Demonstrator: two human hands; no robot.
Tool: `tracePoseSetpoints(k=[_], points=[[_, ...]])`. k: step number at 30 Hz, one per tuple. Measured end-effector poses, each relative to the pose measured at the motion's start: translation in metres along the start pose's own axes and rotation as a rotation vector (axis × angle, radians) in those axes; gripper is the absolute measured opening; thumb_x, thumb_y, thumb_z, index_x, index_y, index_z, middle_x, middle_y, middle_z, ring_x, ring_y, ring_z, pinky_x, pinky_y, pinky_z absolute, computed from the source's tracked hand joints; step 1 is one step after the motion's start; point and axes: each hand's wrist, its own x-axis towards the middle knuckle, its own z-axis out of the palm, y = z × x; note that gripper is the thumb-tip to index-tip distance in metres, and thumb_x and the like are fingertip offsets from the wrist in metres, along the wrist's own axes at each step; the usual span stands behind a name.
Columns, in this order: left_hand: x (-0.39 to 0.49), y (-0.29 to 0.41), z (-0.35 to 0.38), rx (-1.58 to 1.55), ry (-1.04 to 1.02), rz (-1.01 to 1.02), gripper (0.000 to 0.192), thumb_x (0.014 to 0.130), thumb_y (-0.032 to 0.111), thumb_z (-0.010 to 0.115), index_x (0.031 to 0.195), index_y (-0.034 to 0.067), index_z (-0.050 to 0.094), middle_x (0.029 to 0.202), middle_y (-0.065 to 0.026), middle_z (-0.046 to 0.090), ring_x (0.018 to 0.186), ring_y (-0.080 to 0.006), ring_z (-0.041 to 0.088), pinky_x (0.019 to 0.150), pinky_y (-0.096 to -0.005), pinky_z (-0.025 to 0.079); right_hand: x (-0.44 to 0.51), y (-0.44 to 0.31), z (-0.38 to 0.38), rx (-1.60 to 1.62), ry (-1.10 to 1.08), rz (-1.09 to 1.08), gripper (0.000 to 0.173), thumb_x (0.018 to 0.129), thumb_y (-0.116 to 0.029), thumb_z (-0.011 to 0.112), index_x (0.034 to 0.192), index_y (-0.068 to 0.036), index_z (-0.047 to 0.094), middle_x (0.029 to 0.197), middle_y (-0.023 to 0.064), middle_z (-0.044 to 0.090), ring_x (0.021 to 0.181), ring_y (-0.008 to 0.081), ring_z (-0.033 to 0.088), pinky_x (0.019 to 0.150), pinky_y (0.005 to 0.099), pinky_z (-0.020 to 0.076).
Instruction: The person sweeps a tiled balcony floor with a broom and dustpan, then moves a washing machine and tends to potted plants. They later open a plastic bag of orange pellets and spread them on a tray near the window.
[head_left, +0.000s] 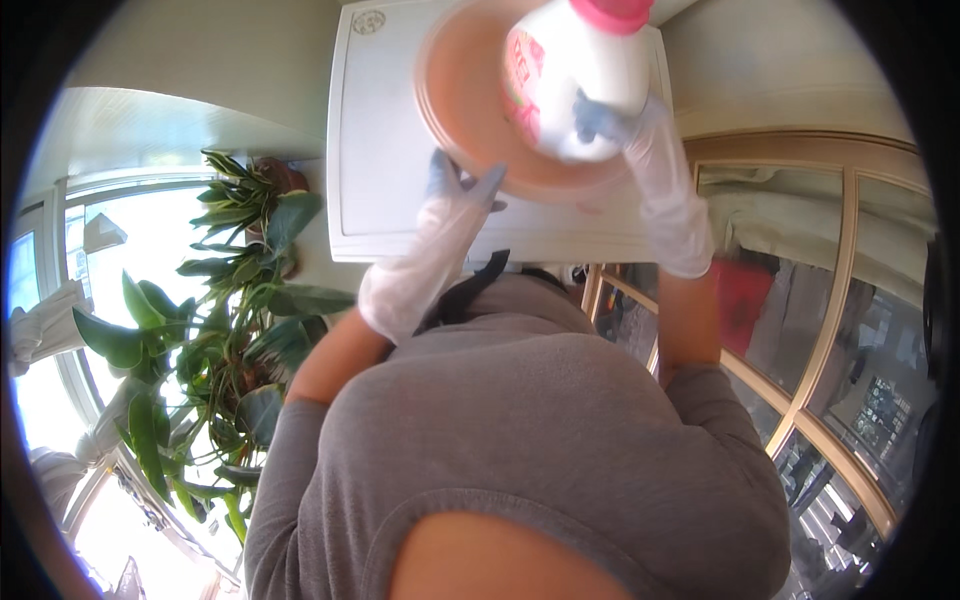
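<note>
In a white rubber glove with grey-blue fingers, my right hand (619, 124) holds a large white plastic bottle (592, 75) with a pink cap and a pink printed label. The bottle is over a round pinkish-orange plastic basin (461, 97), partly hiding it. My left hand (465, 187), in a matching glove, is at the basin's near left rim with thumb and fingers apart; whether it touches the rim I cannot tell. The basin sits on a white panelled top (379, 135), like that of an appliance. The far rim of the basin is cut off by the picture's edge.
Leafy potted plants (225, 337) stand to the left, beside a bright window (150, 217). A glazed door or partition with a tan frame (814, 315) is on the right. A wall meets the white top at its left side.
</note>
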Motion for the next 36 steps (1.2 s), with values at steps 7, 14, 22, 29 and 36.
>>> tracePoseSetpoints(k=[7, 14, 22, 29, 36], points=[[0.013, -0.007, -0.03, 0.348, -0.089, 0.038, 0.067, 0.1, 0.034, 0.07, 0.15, -0.003, 0.045, 0.144, -0.0196, 0.062, 0.106, -0.0231, 0.069, 0.098, -0.0387, 0.057, -0.009, 0.012, -0.023, -0.334, 0.088, 0.0, 0.053, 0.091, -0.029, 0.083, 0.127, 0.003, 0.062, 0.115, 0.0106, 0.074, 0.106, 0.0193, 0.07, 0.091, 0.0339, 0.0553], [0.008, -0.043, -0.132, 0.725, 0.161, 0.258, 0.046, 0.104, 0.032, 0.066, 0.145, 0.011, 0.061, 0.141, -0.0156, 0.065, 0.126, -0.0275, 0.064, 0.101, -0.039, 0.053, -0.102, 0.02, 0.007, 0.176, 0.631, -0.066, 0.041, 0.095, -0.023, 0.08, 0.124, 0.001, 0.064, 0.114, 0.0071, 0.073, 0.102, 0.0158, 0.067, 0.094, 0.0296, 0.0535], [0.024, -0.11, -0.188, 1.406, 0.136, 0.953, 0.072, 0.102, 0.042, 0.061, 0.155, -0.002, 0.042, 0.16, -0.031, 0.04, 0.148, -0.0512, 0.036, 0.122, -0.0537, 0.033, -0.219, 0.077, 0.092, 0.515, 0.517, 0.556, 0.036, 0.105, -0.03, 0.065, 0.12, 0.003, 0.068, 0.1, 0.0077, 0.075, 0.091, 0.0138, 0.069, 0.087, 0.0284, 0.0538], [0.026, -0.116, -0.19, 1.411, 0.084, 1.024, 0.077, 0.105, 0.049, 0.054, 0.157, -0.005, 0.037, 0.161, -0.0332, 0.037, 0.151, -0.0528, 0.03, 0.125, -0.0561, 0.026, -0.227, 0.138, 0.189, 1.142, 0.267, 0.836, 0.051, 0.108, -0.046, 0.056, 0.131, -0.001, 0.063, 0.114, 0.0122, 0.072, 0.097, 0.0222, 0.07, 0.088, 0.0376, 0.0576], [0.026, -0.111, -0.2, 1.452, 0.055, 1.04, 0.077, 0.105, 0.05, 0.054, 0.157, -0.004, 0.038, 0.16, -0.0333, 0.038, 0.15, -0.0521, 0.032, 0.125, -0.0558, 0.027, -0.22, 0.157, 0.222, 0.931, 0.462, 0.763, 0.048, 0.102, -0.038, 0.068, 0.128, 0.002, 0.062, 0.11, 0.0129, 0.072, 0.092, 0.0242, 0.07, 0.069, 0.0379, 0.0612]])
